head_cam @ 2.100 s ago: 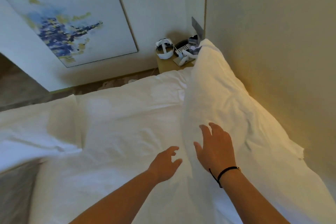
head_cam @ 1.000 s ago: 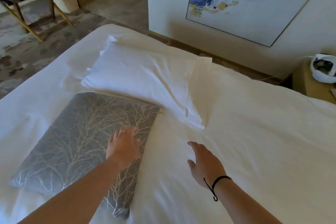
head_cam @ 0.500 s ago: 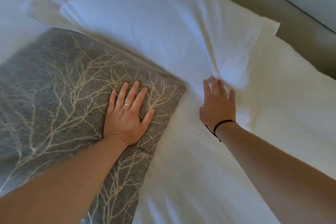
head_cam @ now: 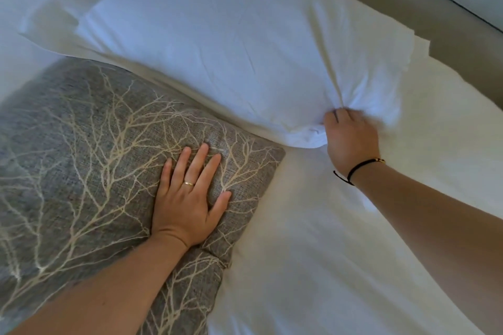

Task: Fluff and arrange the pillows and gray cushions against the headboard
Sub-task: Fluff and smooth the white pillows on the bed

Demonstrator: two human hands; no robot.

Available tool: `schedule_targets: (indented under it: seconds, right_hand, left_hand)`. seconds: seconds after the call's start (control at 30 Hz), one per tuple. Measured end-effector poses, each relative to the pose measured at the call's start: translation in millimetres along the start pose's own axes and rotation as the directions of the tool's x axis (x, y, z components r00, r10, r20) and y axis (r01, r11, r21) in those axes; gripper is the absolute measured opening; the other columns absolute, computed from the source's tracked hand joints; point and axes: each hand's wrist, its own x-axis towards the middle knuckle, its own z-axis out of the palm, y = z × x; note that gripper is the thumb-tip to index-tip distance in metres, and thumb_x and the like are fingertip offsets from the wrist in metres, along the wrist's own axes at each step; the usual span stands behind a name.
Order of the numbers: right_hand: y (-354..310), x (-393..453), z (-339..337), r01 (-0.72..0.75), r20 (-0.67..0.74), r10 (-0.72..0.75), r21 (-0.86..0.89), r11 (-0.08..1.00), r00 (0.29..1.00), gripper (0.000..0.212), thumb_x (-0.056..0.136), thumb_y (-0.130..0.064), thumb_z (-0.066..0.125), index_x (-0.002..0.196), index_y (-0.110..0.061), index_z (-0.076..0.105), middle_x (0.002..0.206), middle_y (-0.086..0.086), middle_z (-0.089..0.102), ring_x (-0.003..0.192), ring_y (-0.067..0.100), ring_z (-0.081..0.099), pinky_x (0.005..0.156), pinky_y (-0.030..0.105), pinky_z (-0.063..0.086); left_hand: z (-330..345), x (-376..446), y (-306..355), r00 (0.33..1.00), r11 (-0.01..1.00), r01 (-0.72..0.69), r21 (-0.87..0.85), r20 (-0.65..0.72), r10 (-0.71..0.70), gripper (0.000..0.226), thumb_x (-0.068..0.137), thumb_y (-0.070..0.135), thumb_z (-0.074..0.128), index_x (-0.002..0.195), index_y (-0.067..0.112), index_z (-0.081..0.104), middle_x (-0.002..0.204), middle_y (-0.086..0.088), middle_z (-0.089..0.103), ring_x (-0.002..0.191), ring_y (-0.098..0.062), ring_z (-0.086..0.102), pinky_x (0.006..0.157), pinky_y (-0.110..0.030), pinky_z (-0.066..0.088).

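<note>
Since half a second ago, right hand [head_cam: 351, 139] has clenched the white pillow's [head_cam: 231, 43] corner; left hand [head_cam: 187, 198] stays flat, released, pressing the gray cushion [head_cam: 81, 144] on the bed [head_cam: 340, 253].

Bare bed sheet [head_cam: 340, 239] lies open between my hands; pillow [head_cam: 231, 43] blocks ahead of my fingers, cushion [head_cam: 81, 144] fills the left, perhaps touching it.

One white pillow [head_cam: 231, 43]. One gray cushion [head_cam: 81, 149], pale branch pattern. One bed [head_cam: 340, 253], white sheet. Two hands: left hand [head_cam: 187, 198] and right hand [head_cam: 351, 139]. One ring [head_cam: 188, 183], on left hand. One black cord bracelet [head_cam: 356, 167], on right wrist.
</note>
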Motion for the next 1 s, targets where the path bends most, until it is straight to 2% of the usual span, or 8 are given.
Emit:
schedule_targets:
  seconds: [0.2,0.37,0.5,0.57,0.63,0.8,0.93,1.0]
  right_hand:
    - [-8,-24,-35,-0.069,0.076,0.056,0.185,0.980,0.996,0.033,0.080,0.003,0.049,0.107,-0.012,0.059,0.100,0.006,0.061,0.092,0.029,0.059,0.067,0.033,0.042]
    - [-26,-77,-94,-0.089,0.085,0.059,0.401,0.912,0.995,0.021,0.079,-0.001,0.054,0.094,-0.015,0.061,0.086,0.002,0.059,0.081,0.028,0.060,0.066,0.032,0.044]
    - [-24,-153,-144,-0.154,0.147,0.088,0.545,0.824,0.985,0.021,0.079,-0.004,0.057,0.084,-0.024,0.061,0.076,-0.009,0.051,0.079,0.024,0.059,0.063,0.027,0.034]
    - [-15,-198,-165,-0.220,0.192,0.128,0.598,0.771,0.973,0.021,0.080,-0.005,0.060,0.085,-0.025,0.063,0.079,-0.011,0.057,0.081,0.021,0.061,0.064,0.028,0.040]
    - [1,-242,-188,-0.281,0.236,0.167,0.630,0.724,0.957,0.019,0.082,-0.007,0.063,0.093,-0.022,0.067,0.090,-0.008,0.066,0.085,0.021,0.062,0.072,0.029,0.048]
    - [58,-357,-236,-0.381,0.297,0.239,0.689,0.617,0.924,0.013,0.083,-0.014,0.071,0.094,-0.020,0.069,0.090,-0.008,0.068,0.084,0.018,0.063,0.074,0.030,0.051]
    - [109,-461,-257,-0.412,0.314,0.267,0.683,0.604,0.911,0.017,0.083,-0.018,0.074,0.099,-0.017,0.069,0.088,-0.014,0.060,0.084,0.013,0.058,0.069,0.013,0.035]
    - [132,-516,-265,-0.464,0.350,0.304,0.676,0.573,0.886,0.017,0.082,-0.017,0.074,0.099,-0.015,0.070,0.087,-0.014,0.058,0.083,0.010,0.053,0.068,0.015,0.033]
  left_hand:
    - [-11,3,1,0.994,0.999,0.037,-0.007,0.101,-0.036,0.068,0.095,0.066,0.023,0.156,0.038,0.011,0.165,0.010,0.007,0.152,-0.016,0.000,0.122,-0.041,-0.009]
    - [-51,9,3,0.961,0.979,0.111,-0.174,0.270,-0.061,0.077,0.090,0.077,0.014,0.153,0.042,-0.016,0.164,0.017,-0.007,0.149,-0.006,-0.014,0.121,-0.039,-0.012]
    - [-124,1,32,0.967,0.965,0.093,-0.245,0.252,-0.029,0.093,0.089,0.069,0.045,0.151,0.044,-0.020,0.163,0.017,-0.018,0.151,-0.014,-0.007,0.120,-0.041,-0.001]
    - [-160,-12,64,0.970,0.969,-0.093,-0.230,0.200,0.141,0.093,0.088,0.061,0.055,0.152,0.047,-0.012,0.164,0.014,-0.016,0.152,-0.021,-0.005,0.119,-0.044,0.005]
    - [-194,-26,101,0.939,0.950,-0.255,-0.181,0.187,0.288,0.088,0.088,0.049,0.062,0.153,0.050,0.002,0.166,0.010,-0.004,0.150,-0.031,0.009,0.121,-0.047,0.014]
    - [-268,-64,184,0.881,0.901,-0.430,-0.055,0.191,0.432,0.079,0.076,0.029,0.077,0.144,0.042,0.040,0.155,0.005,0.038,0.132,-0.036,0.040,0.122,-0.050,0.015]
    - [-310,-95,251,0.737,0.750,-0.660,-0.040,0.159,0.657,0.061,0.066,0.024,0.086,0.124,0.027,0.066,0.129,0.004,0.065,0.124,-0.037,0.053,0.111,-0.054,0.035]
    - [-325,-112,290,0.652,0.670,-0.741,-0.049,0.186,0.735,0.045,0.063,0.018,0.088,0.105,0.022,0.074,0.109,0.003,0.073,0.107,-0.031,0.064,0.100,-0.046,0.048]
